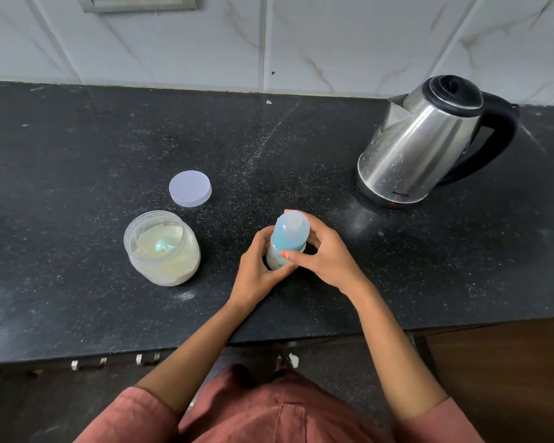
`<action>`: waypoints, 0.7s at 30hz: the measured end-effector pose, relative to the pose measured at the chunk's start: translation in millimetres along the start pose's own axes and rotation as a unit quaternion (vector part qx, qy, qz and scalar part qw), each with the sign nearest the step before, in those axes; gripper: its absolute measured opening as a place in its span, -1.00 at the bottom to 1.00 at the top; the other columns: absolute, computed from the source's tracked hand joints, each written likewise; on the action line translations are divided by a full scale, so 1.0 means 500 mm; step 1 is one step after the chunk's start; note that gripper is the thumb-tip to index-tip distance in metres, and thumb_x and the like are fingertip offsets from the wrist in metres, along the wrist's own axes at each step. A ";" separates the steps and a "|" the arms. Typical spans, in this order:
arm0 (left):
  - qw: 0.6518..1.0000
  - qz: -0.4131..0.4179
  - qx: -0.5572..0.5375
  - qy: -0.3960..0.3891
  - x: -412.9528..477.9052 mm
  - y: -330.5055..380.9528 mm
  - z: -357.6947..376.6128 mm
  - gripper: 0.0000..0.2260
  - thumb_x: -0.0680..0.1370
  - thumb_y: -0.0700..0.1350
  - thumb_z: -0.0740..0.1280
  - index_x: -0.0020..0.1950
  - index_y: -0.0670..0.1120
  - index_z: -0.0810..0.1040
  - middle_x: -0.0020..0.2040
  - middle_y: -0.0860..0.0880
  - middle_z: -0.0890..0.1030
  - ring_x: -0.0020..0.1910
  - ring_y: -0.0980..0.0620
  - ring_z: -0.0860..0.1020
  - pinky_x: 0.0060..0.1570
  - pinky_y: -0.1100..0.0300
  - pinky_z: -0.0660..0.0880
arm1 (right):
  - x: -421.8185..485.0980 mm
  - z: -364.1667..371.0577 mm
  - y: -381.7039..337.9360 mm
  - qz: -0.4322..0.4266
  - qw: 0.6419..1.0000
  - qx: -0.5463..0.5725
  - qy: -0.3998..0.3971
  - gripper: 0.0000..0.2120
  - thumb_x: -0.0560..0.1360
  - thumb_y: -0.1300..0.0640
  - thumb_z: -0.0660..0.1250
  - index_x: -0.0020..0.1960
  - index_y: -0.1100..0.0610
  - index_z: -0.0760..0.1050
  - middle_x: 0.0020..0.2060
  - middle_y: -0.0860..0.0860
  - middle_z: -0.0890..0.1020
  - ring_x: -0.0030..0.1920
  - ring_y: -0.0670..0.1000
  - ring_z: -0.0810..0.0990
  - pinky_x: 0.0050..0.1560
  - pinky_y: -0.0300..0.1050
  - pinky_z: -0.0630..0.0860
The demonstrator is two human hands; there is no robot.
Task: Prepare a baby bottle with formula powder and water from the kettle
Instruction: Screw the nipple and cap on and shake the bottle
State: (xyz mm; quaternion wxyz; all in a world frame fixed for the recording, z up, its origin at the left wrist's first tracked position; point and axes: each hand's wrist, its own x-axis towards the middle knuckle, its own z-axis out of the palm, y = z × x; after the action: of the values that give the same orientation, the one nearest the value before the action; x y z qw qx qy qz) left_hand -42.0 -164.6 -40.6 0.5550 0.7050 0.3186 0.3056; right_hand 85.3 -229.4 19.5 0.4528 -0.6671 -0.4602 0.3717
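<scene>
A baby bottle [287, 241] with a blue cap stands upright on the black counter [77, 155], near its front middle. My left hand [256, 270] wraps the bottle's lower body from the left. My right hand [323, 254] grips the blue cap and collar from the right. To the left stands an open clear jar of pale formula powder [162, 249] with a light green scoop lying inside. Its white lid [190, 188] lies flat behind it. A steel kettle [426, 142] with a black lid and handle stands at the back right, lid closed.
A white marbled tile wall [269, 36] runs along the back of the counter. The counter's front edge lies just below my forearms, with metal drawer handles [115, 361] under it at the left and a wooden cabinet front [499, 356] at the right.
</scene>
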 end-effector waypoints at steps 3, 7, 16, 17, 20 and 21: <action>1.000 0.001 0.002 0.001 -0.001 0.002 0.000 -0.45 0.35 -0.17 0.51 0.15 0.23 0.32 0.11 0.22 0.52 0.13 0.28 0.50 0.06 0.44 0.42 | -0.001 0.007 0.000 0.003 0.998 0.002 0.057 -0.46 0.27 0.34 0.50 0.13 -0.05 0.45 0.00 -0.22 0.57 0.05 -0.29 0.54 0.13 -0.35 0.46; 1.000 0.000 0.012 0.006 -0.003 0.004 0.000 -0.45 0.35 -0.15 0.51 0.15 0.24 0.31 0.10 0.25 0.51 0.12 0.32 0.49 0.05 0.46 0.40 | -0.006 0.025 0.004 0.002 0.993 0.029 0.114 -0.46 0.22 0.33 0.54 0.10 -0.02 0.49 0.01 -0.12 0.61 0.08 -0.17 0.58 0.08 -0.34 0.49; 1.000 0.002 0.031 0.007 -0.004 0.005 -0.001 -0.44 0.37 -0.15 0.50 0.15 0.28 0.28 0.10 0.30 0.48 0.12 0.41 0.46 0.06 0.50 0.38 | -0.016 0.053 0.003 -0.021 0.986 0.031 0.160 -0.46 0.26 0.32 0.52 0.06 -0.14 0.45 -0.03 -0.23 0.59 0.07 -0.21 0.57 0.09 -0.33 0.48; 1.000 0.001 0.029 0.007 -0.004 0.005 -0.001 -0.44 0.36 -0.14 0.50 0.15 0.28 0.28 0.10 0.29 0.49 0.11 0.40 0.47 0.06 0.50 0.38 | -0.014 0.044 0.006 -0.013 0.990 0.034 0.133 -0.46 0.27 0.32 0.51 0.11 -0.08 0.45 0.03 -0.14 0.59 0.12 -0.14 0.55 0.14 -0.27 0.48; 1.000 0.000 0.025 0.005 -0.003 0.006 -0.001 -0.43 0.35 -0.14 0.51 0.16 0.27 0.29 0.09 0.29 0.49 0.11 0.38 0.48 0.05 0.48 0.40 | -0.004 0.012 0.011 0.007 0.999 0.027 0.027 -0.42 0.31 0.36 0.47 0.25 0.06 0.40 0.16 -0.02 0.53 0.22 -0.06 0.49 0.24 -0.23 0.43; 1.000 -0.001 0.025 0.004 -0.003 0.005 0.000 -0.43 0.35 -0.14 0.51 0.16 0.27 0.30 0.09 0.29 0.50 0.11 0.36 0.49 0.06 0.46 0.41 | 0.000 0.003 0.010 0.007 1.000 0.021 -0.001 -0.40 0.32 0.36 0.46 0.28 0.06 0.38 0.19 -0.03 0.52 0.24 -0.08 0.48 0.27 -0.25 0.41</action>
State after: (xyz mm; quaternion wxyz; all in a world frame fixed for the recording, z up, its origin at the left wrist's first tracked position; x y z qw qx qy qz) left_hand -42.6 -165.9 -38.1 0.5360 0.7173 0.3291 0.2997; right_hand 85.1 -229.9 14.2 0.4636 -0.6603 -0.4483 0.3848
